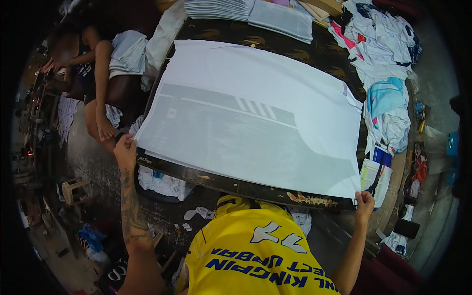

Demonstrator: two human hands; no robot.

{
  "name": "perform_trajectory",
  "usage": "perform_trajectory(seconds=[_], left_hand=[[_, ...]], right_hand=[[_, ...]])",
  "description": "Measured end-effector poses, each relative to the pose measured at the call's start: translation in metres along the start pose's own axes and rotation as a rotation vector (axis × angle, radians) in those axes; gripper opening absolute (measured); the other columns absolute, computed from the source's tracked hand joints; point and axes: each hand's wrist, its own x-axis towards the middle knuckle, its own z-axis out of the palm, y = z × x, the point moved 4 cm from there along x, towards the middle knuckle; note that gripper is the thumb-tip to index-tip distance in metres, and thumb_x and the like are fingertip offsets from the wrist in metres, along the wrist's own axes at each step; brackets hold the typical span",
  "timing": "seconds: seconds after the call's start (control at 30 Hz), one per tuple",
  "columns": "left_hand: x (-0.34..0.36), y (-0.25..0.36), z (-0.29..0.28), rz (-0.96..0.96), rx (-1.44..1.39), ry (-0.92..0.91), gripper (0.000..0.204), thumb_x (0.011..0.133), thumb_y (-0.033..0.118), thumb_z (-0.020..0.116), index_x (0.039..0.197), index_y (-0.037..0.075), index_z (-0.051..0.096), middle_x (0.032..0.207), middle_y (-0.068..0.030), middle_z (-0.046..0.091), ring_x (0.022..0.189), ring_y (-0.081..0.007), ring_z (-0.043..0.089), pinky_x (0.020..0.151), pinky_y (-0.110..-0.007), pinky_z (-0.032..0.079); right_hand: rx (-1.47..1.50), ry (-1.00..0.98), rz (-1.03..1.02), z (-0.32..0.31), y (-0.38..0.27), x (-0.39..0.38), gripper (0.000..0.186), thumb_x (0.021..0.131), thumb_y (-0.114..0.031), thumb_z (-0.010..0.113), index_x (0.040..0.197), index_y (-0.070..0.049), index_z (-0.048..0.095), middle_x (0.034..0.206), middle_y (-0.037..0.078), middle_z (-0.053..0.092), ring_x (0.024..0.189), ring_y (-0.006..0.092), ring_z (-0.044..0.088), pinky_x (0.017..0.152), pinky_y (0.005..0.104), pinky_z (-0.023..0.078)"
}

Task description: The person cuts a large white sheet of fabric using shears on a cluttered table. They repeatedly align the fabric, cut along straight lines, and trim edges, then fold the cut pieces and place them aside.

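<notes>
A: Hands?
B: Two on my feed, both closed. Left hand (125,150) pinches the near left corner of one sheet (231,142); right hand (364,200) pinches the near right corner.

A: Where's the sheet?
B: Spread over one dark table (214,30), its near edge along the table's near edge. White, grey print on it. A few creases at the far right.

A: Rest of the count?
B: I make it two stacks at the far edge: left stack (216,10), right stack (280,20). One heap of clothes (376,49) to the right; pieces overlap, I can't number them. One other person (102,73) seated left, one stool (73,191) nearer me.
</notes>
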Motion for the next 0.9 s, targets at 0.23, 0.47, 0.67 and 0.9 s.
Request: perform_trajectory(seconds=[0.23, 0.47, 0.67, 0.9], left_hand=[[-0.019, -0.035, 0.025, 0.000, 0.114, 0.049, 0.016, 0.098, 0.008, 0.074, 0.111, 0.000, 0.076, 0.089, -0.0117, 0.076, 0.081, -0.0215, 0.075, 0.073, -0.035, 0.059], [-0.042, 0.010, 0.051, 0.112, 0.385, 0.339, 0.030, 0.094, 0.006, 0.075, 0.124, 0.004, 0.070, 0.110, -0.0155, 0.071, 0.102, -0.0314, 0.071, 0.091, -0.042, 0.056], [-0.155, 0.227, 0.242, 0.649, -0.077, -0.273, 0.037, 0.092, 0.013, 0.080, 0.125, 0.003, 0.069, 0.120, -0.0143, 0.068, 0.114, -0.0317, 0.064, 0.102, -0.045, 0.050], [-0.291, 0.486, 0.431, 1.518, 0.015, -0.779, 0.053, 0.092, 0.007, 0.076, 0.143, 0.011, 0.063, 0.151, -0.0126, 0.056, 0.149, -0.0345, 0.045, 0.124, -0.054, 0.036]], right_hand=[[-0.122, 0.074, -0.050, -0.004, 0.008, -0.002, 0.020, 0.103, -0.014, 0.075, 0.090, -0.003, 0.065, 0.076, -0.006, 0.056, 0.071, 0.0046, 0.046, 0.065, 0.0265, 0.039], [-0.013, 0.008, 0.023, 0.042, 0.056, 0.005, 0.019, 0.098, -0.017, 0.080, 0.094, 0.000, 0.071, 0.078, -0.002, 0.065, 0.072, 0.0075, 0.056, 0.067, 0.0267, 0.046], [-0.040, -0.035, 0.105, 0.047, 0.028, -0.011, 0.023, 0.095, -0.017, 0.082, 0.104, 0.002, 0.075, 0.081, 0.005, 0.071, 0.072, 0.0149, 0.064, 0.066, 0.0337, 0.051], [-0.416, -0.107, -0.454, 0.072, -0.110, -0.050, 0.029, 0.095, -0.011, 0.076, 0.123, -0.007, 0.074, 0.097, 0.014, 0.071, 0.082, 0.0365, 0.071, 0.075, 0.0478, 0.058]])
